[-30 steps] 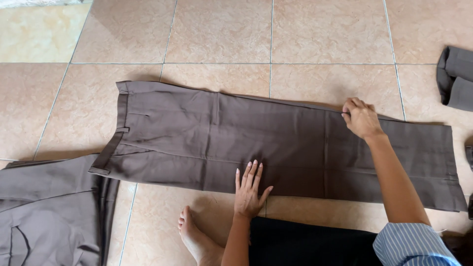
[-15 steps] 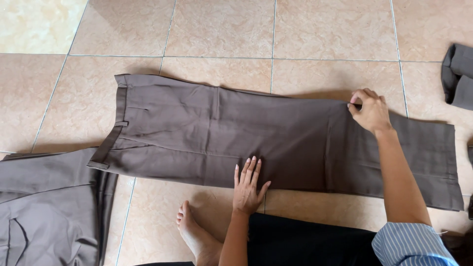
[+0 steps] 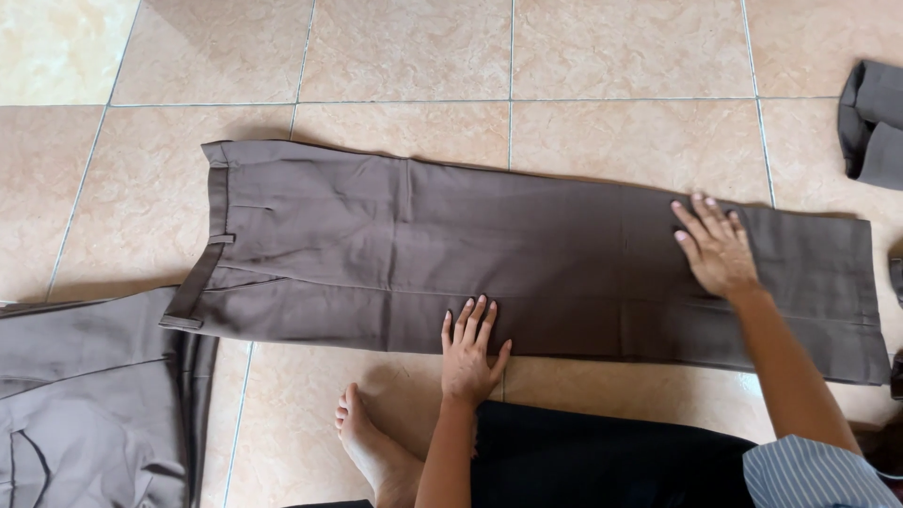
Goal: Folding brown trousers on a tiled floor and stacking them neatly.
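Brown trousers (image 3: pixel 527 259) lie flat on the tiled floor (image 3: pixel 621 56), folded lengthwise so that one leg lies over the other, with the waistband (image 3: pixel 209 240) to the left and the leg hems to the right. A belt loop shows on the waistband, and faint crease lines run across the cloth near the middle and further right. The left hand (image 3: pixel 468 353) rests palm down on the near edge of the trousers around the middle of their length, its fingers straight and slightly spread, the heel of the hand on the tile just off the cloth. The right hand (image 3: pixel 717 246) lies flat on the leg part, near the far edge, fingers open and fanned out toward the upper left, gripping nothing. Its forearm crosses the lower leg of the trousers and ends in a striped sleeve (image 3: pixel 814 475) at the bottom right corner. Neither hand pinches or lifts the fabric; both press on it with open palms.

Just below the left hand, a bare foot (image 3: pixel 372 442) rests on the tile beside a black garment (image 3: pixel 602 456) over the person's lap. At the bottom left a second brown garment (image 3: pixel 89 404) lies crumpled, its edge touching or overlapping the waistband end of the trousers. At the right edge sits a folded dark grey garment (image 3: pixel 875 122), well apart from the trousers
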